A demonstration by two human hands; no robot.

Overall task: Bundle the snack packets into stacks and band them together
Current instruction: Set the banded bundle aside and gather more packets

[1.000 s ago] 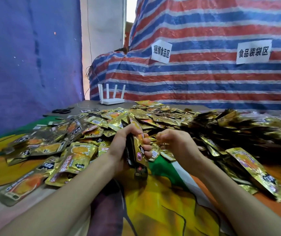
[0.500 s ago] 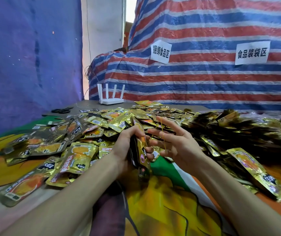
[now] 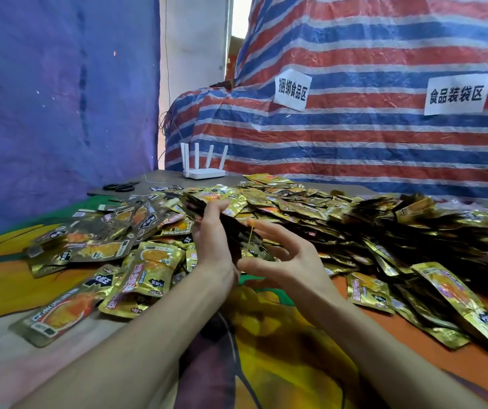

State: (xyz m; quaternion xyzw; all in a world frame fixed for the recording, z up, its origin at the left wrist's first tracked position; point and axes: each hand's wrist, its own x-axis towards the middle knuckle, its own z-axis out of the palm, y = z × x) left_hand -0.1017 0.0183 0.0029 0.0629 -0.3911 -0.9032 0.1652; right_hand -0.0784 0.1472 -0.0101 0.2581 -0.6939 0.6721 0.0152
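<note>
Left hand: left hand [image 3: 214, 243], ctr of frame, grips the stack [image 3: 231, 228] from its left side, fingers up along its face, thumb hidden; holds it off the table, prob. so a loop can pass round it
Stack: dark, blurred, tilted, top end toward upper left; sits between both hands, above the loose packets [image 3: 295, 206]; pkt count not readable
Right hand: right hand [image 3: 285, 258] just right of stack, fingers spread & half curved, closed on nothing solid; spread prob. keeps the loop wide
Rubber band: rubber band [image 3: 250, 236], thin yellow line, taut, runs down from forefinger tip in front of stack's lower end; other anchor finger, and whether it's round the stack yet, cannot tell
Step (judged): banding one stack; loop to go over the end, then release
Risk (judged): slick foil pkts may fan out if left grip eases; band may slip off fingertip
Supply: loose packets spread across mid frame, within reach; dark heap [image 3: 443, 231] at right too blurred to call bundled
Progress (judged): early, most pkts unbundled
Other: scissors [image 3: 120, 187] & white router [image 3: 204, 172] upper left of ctr, well apart from hands; striped tarp [image 3: 355, 137] w/ two paper signs [image 3: 291, 90], upper right
</note>
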